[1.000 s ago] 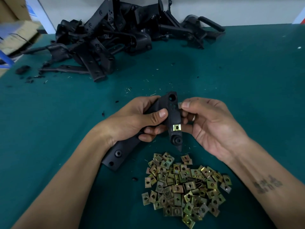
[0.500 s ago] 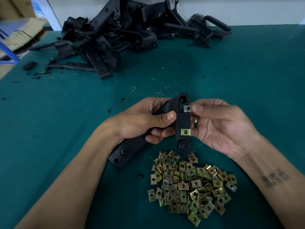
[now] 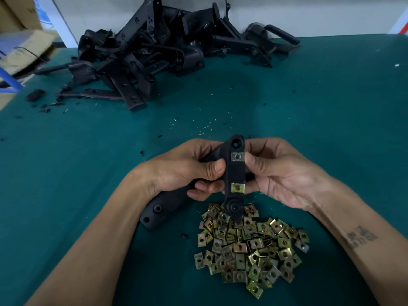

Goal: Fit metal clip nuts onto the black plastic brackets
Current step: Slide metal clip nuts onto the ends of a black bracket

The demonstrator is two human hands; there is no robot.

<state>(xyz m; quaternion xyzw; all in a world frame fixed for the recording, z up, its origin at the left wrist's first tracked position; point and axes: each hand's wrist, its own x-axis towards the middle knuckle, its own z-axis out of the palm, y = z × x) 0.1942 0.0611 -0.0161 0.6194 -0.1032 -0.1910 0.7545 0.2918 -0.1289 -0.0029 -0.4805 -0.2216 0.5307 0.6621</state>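
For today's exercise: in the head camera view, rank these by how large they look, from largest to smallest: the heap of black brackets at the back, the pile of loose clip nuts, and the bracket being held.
1. Heap of black brackets
2. Pile of clip nuts
3. Held bracket

The pile of clip nuts and the held bracket lie nearer the camera, so their true sizes are unsure.

left hand (image 3: pixel 187 171) gripping, right hand (image 3: pixel 280 173) pinching

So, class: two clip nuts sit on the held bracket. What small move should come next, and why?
Probably press the upper clip nut fully home with the right hand: its thumb is at that nut, while the left hand steadies the bracket and the lower clip nut looks seated.
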